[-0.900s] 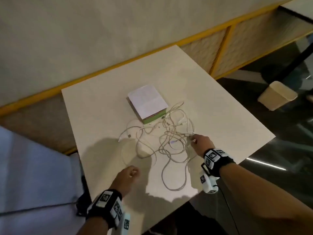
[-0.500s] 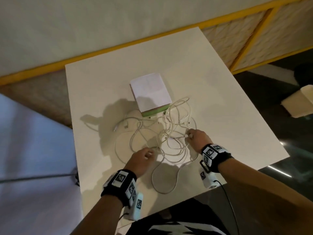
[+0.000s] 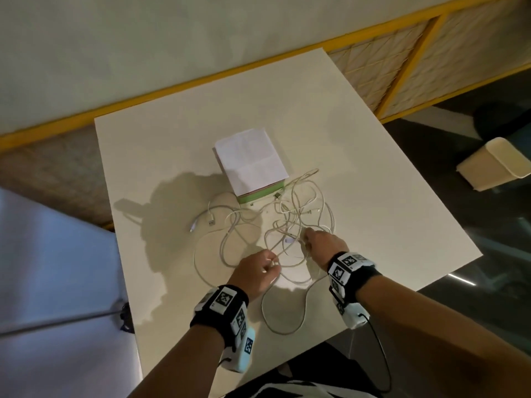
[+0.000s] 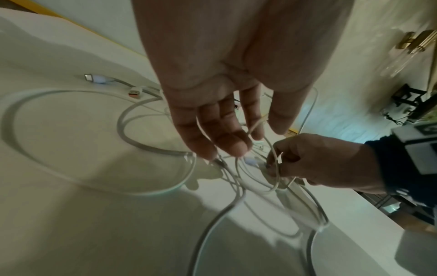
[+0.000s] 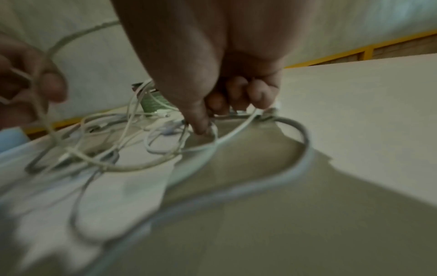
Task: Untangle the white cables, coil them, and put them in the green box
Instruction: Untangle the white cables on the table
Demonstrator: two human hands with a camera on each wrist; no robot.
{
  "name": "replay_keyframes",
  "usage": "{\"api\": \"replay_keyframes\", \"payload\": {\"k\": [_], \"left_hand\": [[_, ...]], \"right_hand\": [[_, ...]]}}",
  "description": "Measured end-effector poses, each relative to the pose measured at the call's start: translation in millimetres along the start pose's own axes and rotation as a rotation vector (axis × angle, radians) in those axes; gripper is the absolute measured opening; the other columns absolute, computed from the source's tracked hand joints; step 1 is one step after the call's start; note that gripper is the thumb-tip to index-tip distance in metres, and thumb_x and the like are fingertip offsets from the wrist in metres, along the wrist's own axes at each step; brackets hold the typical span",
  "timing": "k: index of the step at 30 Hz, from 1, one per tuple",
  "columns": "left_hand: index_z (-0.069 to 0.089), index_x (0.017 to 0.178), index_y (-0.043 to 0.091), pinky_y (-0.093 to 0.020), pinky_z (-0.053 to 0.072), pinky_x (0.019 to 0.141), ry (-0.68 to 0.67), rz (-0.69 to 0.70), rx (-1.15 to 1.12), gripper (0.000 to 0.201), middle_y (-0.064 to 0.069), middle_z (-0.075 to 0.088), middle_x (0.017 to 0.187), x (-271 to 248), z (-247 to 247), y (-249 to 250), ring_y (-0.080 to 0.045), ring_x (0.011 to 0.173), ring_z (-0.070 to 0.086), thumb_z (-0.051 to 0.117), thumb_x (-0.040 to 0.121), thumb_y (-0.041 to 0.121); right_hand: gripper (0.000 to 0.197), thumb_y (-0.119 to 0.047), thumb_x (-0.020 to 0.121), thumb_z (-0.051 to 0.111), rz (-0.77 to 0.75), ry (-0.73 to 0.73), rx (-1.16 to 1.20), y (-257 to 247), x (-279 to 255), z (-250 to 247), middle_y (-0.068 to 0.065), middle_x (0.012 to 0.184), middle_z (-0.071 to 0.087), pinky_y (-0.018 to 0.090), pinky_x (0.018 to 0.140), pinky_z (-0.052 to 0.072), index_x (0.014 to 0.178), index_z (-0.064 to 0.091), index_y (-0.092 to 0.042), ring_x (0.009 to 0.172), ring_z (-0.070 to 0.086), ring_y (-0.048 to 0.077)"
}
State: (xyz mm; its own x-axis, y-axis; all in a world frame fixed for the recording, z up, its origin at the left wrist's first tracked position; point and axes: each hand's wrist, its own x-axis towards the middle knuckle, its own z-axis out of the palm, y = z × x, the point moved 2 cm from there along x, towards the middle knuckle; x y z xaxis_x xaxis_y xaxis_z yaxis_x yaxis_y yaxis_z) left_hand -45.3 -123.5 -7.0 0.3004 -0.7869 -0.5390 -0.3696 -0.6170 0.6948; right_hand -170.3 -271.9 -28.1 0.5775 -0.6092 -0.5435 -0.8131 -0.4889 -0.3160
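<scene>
I see both hands in the white cables [image 3: 287, 225] near the green box [image 3: 260, 193]: left hand [image 3: 255, 272] pinches a strand, right hand [image 3: 323, 247] grips another.

No text is legible (wristband [image 3: 347, 264] markers only).

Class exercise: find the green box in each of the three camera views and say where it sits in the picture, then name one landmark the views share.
Head view: the green box sits mid-table, above centre, under a white sheet, beyond the white cables.
Left wrist view: not visible; the left hand covers the area behind it.
Right wrist view: a small green patch left of centre, beside the right hand.
Shared landmark: the yellow wall strip.
</scene>
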Motion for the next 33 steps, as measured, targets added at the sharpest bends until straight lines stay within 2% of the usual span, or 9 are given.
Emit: {"api": "replay_keyframes", "payload": {"k": [4, 8, 11, 13, 17, 21, 23, 27, 33], "left_hand": [[0.046, 0.069, 0.015, -0.034, 0.037, 0.065, 0.059, -0.010, 0.016, 0.029, 0.001, 0.050, 0.064, 2.8, -6.1, -4.0, -0.022, 0.069, 0.049, 0.050, 0.094, 0.028], [0.056, 0.075, 0.009, -0.041, 0.050, 0.073, 0.179, -0.133, -0.046, 0.027, -0.012, 0.064, 0.074, 4.3, -22.2, -26.4, -0.032, 0.075, 0.062, 0.050, 0.091, 0.030], [0.058, 0.092, 0.011, -0.038, 0.049, 0.076, 0.249, -0.147, -0.004, 0.017, -0.015, 0.067, 0.084, 0.7, -31.9, -30.0, -0.033, 0.084, 0.061, 0.055, 0.089, 0.028], [0.052, 0.113, 0.014, -0.032, 0.047, 0.072, 0.348, -0.075, -0.021, 0.030, -0.010, 0.063, 0.089, -9.3, -40.1, -13.5, -0.027, 0.086, 0.060, 0.058, 0.088, 0.031], [0.056, 0.105, 0.024, -0.013, 0.041, 0.062, 0.327, 0.212, -0.268, 0.019, 0.009, 0.059, 0.085, -31.6, -50.5, 58.5, -0.008, 0.074, 0.056, 0.051, 0.094, 0.038], [0.067, 0.093, 0.027, -0.033, 0.053, 0.069, 0.256, 0.310, -0.371, 0.027, 0.002, 0.071, 0.083, -33.5, -57.6, 90.5, -0.013, 0.076, 0.065, 0.048, 0.089, 0.044], [0.072, 0.086, 0.021, -0.040, 0.055, 0.072, 0.318, 0.309, -0.427, 0.029, -0.004, 0.074, 0.080, -30.7, -61.7, 86.8, -0.020, 0.078, 0.068, 0.049, 0.090, 0.039], [0.069, 0.084, 0.020, -0.029, 0.055, 0.075, 0.377, 0.159, -0.711, 0.028, 0.005, 0.076, 0.079, -23.1, -67.2, 61.4, -0.014, 0.085, 0.071, 0.047, 0.099, 0.023], [0.056, 0.076, 0.011, -0.030, 0.057, 0.063, 0.460, -0.128, -1.058, 0.031, 0.002, 0.056, 0.051, -8.0, -81.2, 0.8, -0.016, 0.053, 0.065, 0.042, 0.101, 0.022]], "right_hand": [[0.016, -0.021, 0.091, 0.050, -0.060, 0.172, 0.186, -1.2, -8.4, -11.8, 0.012, 0.095, 0.055, 0.033, 0.080, 0.044, 0.095, 0.058, -0.008, 0.090, 0.056, 0.030], [0.016, -0.025, 0.088, 0.058, -0.007, 0.288, 0.381, 3.5, -31.4, -45.1, 0.004, 0.075, 0.058, 0.027, 0.062, 0.037, 0.076, 0.055, -0.015, 0.072, 0.054, 0.024], [0.018, -0.025, 0.087, 0.060, -0.071, 0.315, 0.501, 4.4, -46.7, -64.1, 0.006, 0.071, 0.067, 0.029, 0.066, 0.047, 0.074, 0.054, -0.015, 0.069, 0.060, 0.023], [0.017, -0.021, 0.085, 0.064, -0.177, 0.355, 0.563, -6.2, -56.3, -71.6, -0.001, 0.064, 0.063, 0.022, 0.064, 0.045, 0.073, 0.055, -0.015, 0.060, 0.056, 0.012], [0.013, -0.016, 0.082, 0.069, -0.381, 0.299, 0.754, -47.9, -64.1, -79.1, -0.008, 0.060, 0.046, 0.017, 0.060, 0.038, 0.074, 0.058, -0.019, 0.057, 0.042, 0.006], [0.015, -0.013, 0.084, 0.065, -0.517, 0.214, 0.767, -77.3, -66.6, -87.9, -0.013, 0.062, 0.051, 0.016, 0.060, 0.039, 0.077, 0.059, -0.024, 0.058, 0.045, 0.003], [0.008, -0.015, 0.083, 0.068, -0.498, 0.176, 0.719, -77.1, -66.0, -86.4, -0.012, 0.060, 0.045, 0.020, 0.057, 0.037, 0.081, 0.060, -0.013, 0.055, 0.041, 0.006], [0.024, -0.026, 0.081, 0.068, -0.332, 0.014, 0.310, -49.6, -51.2, -62.5, -0.009, 0.063, 0.047, 0.027, 0.064, 0.035, 0.070, 0.051, -0.014, 0.063, 0.046, 0.015], [0.017, -0.024, 0.087, 0.058, -0.083, -0.143, 0.214, -3.3, -35.6, -35.9, 0.005, 0.088, 0.066, 0.029, 0.075, 0.041, 0.085, 0.056, -0.008, 0.086, 0.059, 0.025]]}}
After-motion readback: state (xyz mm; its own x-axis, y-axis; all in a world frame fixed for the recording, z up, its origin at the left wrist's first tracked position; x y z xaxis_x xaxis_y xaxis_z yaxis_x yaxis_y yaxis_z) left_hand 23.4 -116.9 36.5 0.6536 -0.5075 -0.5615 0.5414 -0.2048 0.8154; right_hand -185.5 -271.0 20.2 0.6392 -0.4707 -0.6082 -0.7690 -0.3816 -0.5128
